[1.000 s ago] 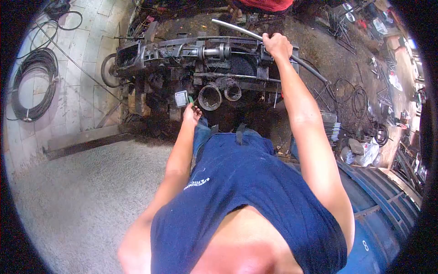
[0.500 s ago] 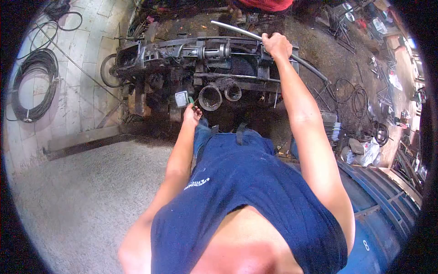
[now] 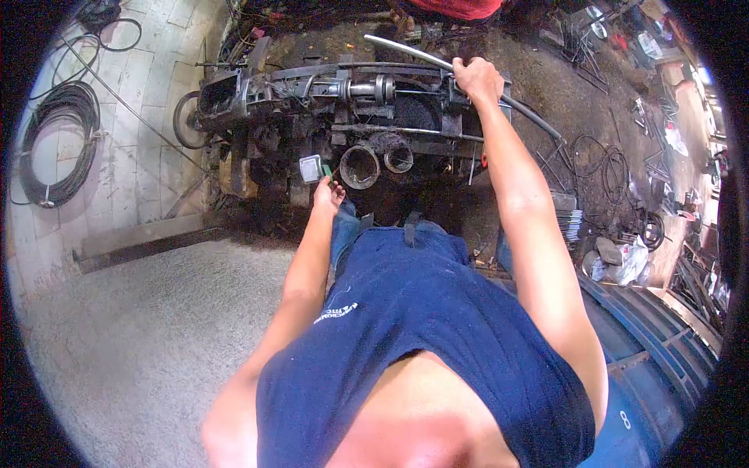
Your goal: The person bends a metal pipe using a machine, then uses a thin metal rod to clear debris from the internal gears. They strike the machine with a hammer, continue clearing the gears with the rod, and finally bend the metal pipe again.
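Observation:
My right hand point(image 3: 478, 79) is closed around a grey curved metal bar point(image 3: 406, 51) that slants across the top of a dark, greasy machine point(image 3: 296, 90). The bar's pale end points up to the left. Low on the near side of the machine, my left hand point(image 3: 330, 195) has its fingers curled at a small grey box point(image 3: 310, 168) with a green part point(image 3: 328, 173) beside my thumb. Right of that hand, two round pipe mouths point(image 3: 360, 168) face me. A shiny cylinder point(image 3: 363, 89) sits on the machine's upper side.
Coils of black wire point(image 3: 58, 148) lie on the pale tiles at left. Grey granular material point(image 3: 164, 335) spreads at lower left. A blue metal drum point(image 3: 624, 374) is at lower right. Loose cable point(image 3: 612, 168) lies on the dirt floor. Red cloth point(image 3: 452, 8) shows at the top edge.
My right hand and the bar have shifted slightly to the right. A small red spot now shows beside my right forearm. My left hand stays at the grey box.

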The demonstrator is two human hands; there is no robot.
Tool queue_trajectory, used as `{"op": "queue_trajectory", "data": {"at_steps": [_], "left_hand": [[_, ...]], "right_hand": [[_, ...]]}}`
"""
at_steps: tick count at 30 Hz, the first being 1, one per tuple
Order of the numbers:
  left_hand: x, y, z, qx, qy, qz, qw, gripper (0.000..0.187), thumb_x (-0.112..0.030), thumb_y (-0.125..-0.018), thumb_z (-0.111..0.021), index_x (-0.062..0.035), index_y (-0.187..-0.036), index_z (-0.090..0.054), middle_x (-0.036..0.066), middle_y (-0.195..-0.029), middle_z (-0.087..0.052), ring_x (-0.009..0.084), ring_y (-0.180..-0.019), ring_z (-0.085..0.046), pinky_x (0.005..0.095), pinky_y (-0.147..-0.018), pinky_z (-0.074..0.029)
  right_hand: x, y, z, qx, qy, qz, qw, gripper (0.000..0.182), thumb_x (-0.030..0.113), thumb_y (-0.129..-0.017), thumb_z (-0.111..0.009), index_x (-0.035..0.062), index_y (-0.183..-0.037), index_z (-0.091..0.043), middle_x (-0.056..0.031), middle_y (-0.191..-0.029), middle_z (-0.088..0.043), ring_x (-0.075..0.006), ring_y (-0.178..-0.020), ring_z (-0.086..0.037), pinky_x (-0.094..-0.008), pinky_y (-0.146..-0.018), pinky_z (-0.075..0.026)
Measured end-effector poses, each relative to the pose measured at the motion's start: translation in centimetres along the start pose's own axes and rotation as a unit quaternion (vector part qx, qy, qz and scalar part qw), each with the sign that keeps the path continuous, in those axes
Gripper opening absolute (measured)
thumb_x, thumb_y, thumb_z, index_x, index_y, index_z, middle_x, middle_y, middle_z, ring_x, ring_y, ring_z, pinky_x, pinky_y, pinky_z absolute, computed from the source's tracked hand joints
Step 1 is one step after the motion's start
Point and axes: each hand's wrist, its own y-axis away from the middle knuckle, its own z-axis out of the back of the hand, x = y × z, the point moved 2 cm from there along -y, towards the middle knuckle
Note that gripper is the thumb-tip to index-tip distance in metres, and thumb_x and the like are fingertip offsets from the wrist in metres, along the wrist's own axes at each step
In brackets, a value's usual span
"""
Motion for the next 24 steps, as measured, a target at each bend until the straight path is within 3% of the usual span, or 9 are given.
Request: {"op": "queue_trajectory", "data": {"at_steps": [10, 24], "left_hand": [[-0.1, -0.1, 0.1, -0.005, 0.002, 0.009, 1.000, 0.018, -0.031, -0.097, -0.052, -0.0128, -0.093, -0.053, -0.001, -0.076, -0.056, 0.0155, -0.067, -0.055, 0.0349, -0.064, -0.049], [0.0, -0.2, 0.1, -0.007, 0.018, 0.020, 1.000, 0.016, -0.030, -0.096, -0.053, -0.0139, -0.101, -0.053, 0.000, -0.077, -0.055, 0.0160, -0.068, -0.055, 0.0358, -0.062, -0.049]], "right_hand": [[0.0, -0.1, -0.4, -0.013, 0.003, 0.007, 1.000, 0.058, 0.056, -0.082, -0.051, 0.0028, -0.094, -0.073, -0.0216, -0.096, -0.070, -0.0363, -0.093, -0.068, -0.0437, -0.081, -0.053], [-0.4, -0.2, -0.2, -0.013, 0.005, -0.005, 1.000, 0.060, 0.056, -0.083, -0.049, 0.0019, -0.094, -0.072, -0.0219, -0.098, -0.070, -0.0362, -0.094, -0.068, -0.0442, -0.082, -0.053]]}}
